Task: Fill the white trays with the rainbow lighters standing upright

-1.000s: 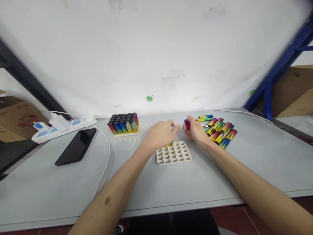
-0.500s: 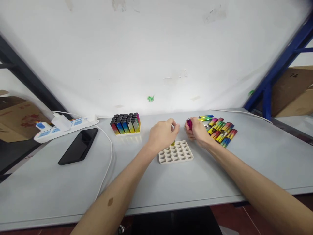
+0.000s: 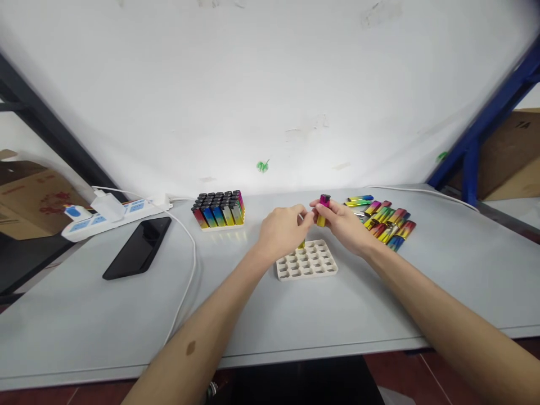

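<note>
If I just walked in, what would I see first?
Probably the shiny, colorful lighters lying in a pile on the right of the gray table. Next, maybe the pink-and-yellow lighter upright in the right hand, near the middle, close to the left hand by a white tray full of holes. Then the black-topped lighters standing in rows at the back left.

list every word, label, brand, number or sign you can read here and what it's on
"7A": on the cardboard box at the right; the first character could be a 1.
Red print, cardboard box at the left: too blurred to read.
Power strip: any markings too small.
Lighters: none readable.
</note>
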The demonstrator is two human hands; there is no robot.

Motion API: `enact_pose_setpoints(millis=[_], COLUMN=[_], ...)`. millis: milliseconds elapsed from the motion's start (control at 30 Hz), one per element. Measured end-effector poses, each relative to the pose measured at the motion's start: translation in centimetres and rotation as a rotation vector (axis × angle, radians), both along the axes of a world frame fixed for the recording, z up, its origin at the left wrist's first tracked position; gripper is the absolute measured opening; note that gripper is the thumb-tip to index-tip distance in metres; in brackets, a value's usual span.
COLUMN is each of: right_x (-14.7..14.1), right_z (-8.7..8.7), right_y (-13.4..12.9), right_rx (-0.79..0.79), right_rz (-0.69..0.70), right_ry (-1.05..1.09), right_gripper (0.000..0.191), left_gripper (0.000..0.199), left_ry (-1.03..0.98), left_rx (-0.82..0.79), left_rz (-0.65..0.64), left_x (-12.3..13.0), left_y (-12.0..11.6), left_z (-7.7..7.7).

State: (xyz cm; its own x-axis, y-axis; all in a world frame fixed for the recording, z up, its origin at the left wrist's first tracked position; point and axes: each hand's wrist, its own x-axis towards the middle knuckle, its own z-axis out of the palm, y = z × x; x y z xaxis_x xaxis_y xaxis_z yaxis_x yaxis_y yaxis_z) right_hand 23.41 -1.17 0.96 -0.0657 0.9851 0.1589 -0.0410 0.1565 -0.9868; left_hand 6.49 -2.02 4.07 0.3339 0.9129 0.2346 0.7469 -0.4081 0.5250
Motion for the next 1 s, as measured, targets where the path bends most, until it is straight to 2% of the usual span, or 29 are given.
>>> enact_pose_setpoints(millis=[133, 200, 300, 400, 500, 600, 767, 867, 1000], right_x=[0.0, 0.0, 0.1, 0.0, 0.1, 0.4, 1.6, 1.9, 2.0], right_z=[0.2, 0.1, -0.4, -0.6, -0.2, 0.4, 0.7, 0.8, 1.2], right_y=[-0.5, -0.6, -0.4, -0.3, -0.5, -0.7, -0.5, -0.6, -0.9], right_rx=[0.081, 0.073, 0.022, 0.047, 0.078, 0.075, -0.036, -0.081, -0.056], right_rz=[0.086, 0.112, 0.09, 0.134, 0.204, 0.223, 0.325, 0.397, 0.394], right_ry=[-0.206, -0.258, -0.238, -0.19, -0.181, -0.151, -0.162, -0.206, -0.272], right_gripper=[0.032, 0.036, 0.044, 0.037, 0.028, 0.029, 0.034, 0.033, 0.029], left_gripper=[0.039, 0.04, 0.038, 0.038, 0.041, 0.043, 0.039, 0.038, 0.035], left_ry=[-0.035, -0.057, -0.076, -0.102, -0.102, -0.084, -0.072, -0.093, -0.144], left_rx=[0.024, 0.04, 0.035, 0.031, 0.034, 0.025, 0.04, 0.039, 0.044], left_rz=[-0.028, -0.041, -0.064, -0.084, -0.082, -0.051, 0.001, -0.042, -0.105], left_x=[-0.1, -0.1, -0.1, -0.1, -0.2, -0.1, 0.0, 0.0, -0.1], left_y=[-0.1, -0.1, -0.2, -0.1, 0.0, 0.0, -0.1, -0.1, 0.0], left_z=[0.0, 0.0, 0.0, -0.1, -0.2, -0.2, -0.2, -0.3, -0.5])
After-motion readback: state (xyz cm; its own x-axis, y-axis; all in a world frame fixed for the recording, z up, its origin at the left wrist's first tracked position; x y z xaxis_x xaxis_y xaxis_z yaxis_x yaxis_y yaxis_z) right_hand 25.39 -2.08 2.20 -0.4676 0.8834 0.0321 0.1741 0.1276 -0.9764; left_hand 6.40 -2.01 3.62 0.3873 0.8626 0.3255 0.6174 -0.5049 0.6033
